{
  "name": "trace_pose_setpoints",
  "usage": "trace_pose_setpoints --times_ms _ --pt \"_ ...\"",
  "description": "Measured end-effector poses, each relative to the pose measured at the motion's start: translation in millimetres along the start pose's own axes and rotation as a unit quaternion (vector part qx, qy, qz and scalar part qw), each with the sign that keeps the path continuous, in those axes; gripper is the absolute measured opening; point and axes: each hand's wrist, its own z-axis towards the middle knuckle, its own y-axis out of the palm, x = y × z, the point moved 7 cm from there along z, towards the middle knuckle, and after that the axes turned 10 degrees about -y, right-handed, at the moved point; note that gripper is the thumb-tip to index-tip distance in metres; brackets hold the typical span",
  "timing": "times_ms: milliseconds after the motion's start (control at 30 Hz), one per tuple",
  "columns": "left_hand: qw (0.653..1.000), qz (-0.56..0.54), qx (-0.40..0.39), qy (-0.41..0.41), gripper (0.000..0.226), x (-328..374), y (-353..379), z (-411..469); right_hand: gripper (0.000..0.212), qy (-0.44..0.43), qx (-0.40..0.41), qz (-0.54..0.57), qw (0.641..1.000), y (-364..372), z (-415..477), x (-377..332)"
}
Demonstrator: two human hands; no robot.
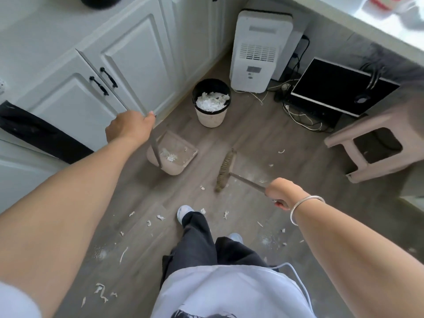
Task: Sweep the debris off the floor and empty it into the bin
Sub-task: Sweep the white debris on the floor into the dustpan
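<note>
Open floor (263,143) runs between the cabinets at ten o'clock and the stool (367,152) at three. The bin (211,111) stands at twelve. My left hand (128,128) grips the dustpan (176,154) handle; my right hand (282,191) clenches the broom (226,171). Debris (160,218) lies scattered around my feet.

A: White cabinets (128,65) along the left, black handles (103,81) side by side.
B: Over right, white air purifier (259,51), dark monitor (339,86) leaning beside it, tangled cables (298,115), pink stool (371,143).
</note>
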Motion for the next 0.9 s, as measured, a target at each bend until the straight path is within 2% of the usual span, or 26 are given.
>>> trace_pose_setpoints --times_ms 100,233,367,433,500,567,700,900 --pt "1.0 -0.002 -0.004 0.002 0.057 23.8 7.4 -14.0 0.014 0.029 -0.003 0.009 1.0 1.1 -10.1 47.6" --pt "0.999 0.018 -0.019 0.043 0.055 68.7 18.1 -42.8 0.022 0.079 -0.011 0.066 0.995 2.7 -20.8 104.3" --pt "0.996 0.019 -0.029 0.085 0.051 109.7 25.0 -71.6 0.023 0.096 -0.008 0.072 0.993 -8.7 -33.9 138.0" --pt "0.994 0.018 -0.033 0.103 0.048 127.0 25.1 -81.5 0.027 0.077 -0.011 0.107 0.991 -23.3 -31.3 145.6" --pt "0.991 0.019 -0.031 0.128 0.043 147.7 22.1 -90.9 0.028 0.039 0.019 0.174 0.984 -51.2 -26.6 153.2" --pt "0.988 0.031 -0.029 0.15 0.045 167.3 18.8 -97.5 0.024 0.047 0.046 0.209 0.976 -79.9 -28.4 160.7" --pt "0.982 0.045 -0.034 0.178 0.05 204.2 14.9 -107.1 0.02 0.118 0.025 0.197 0.973 -103.7 -36.9 168.9" --pt "0.97 0.055 -0.041 0.235 0.041 271.4 2.9 -94.7 0.031 0.061 0.121 0.216 0.967 -104.0 -10.5 163.4"
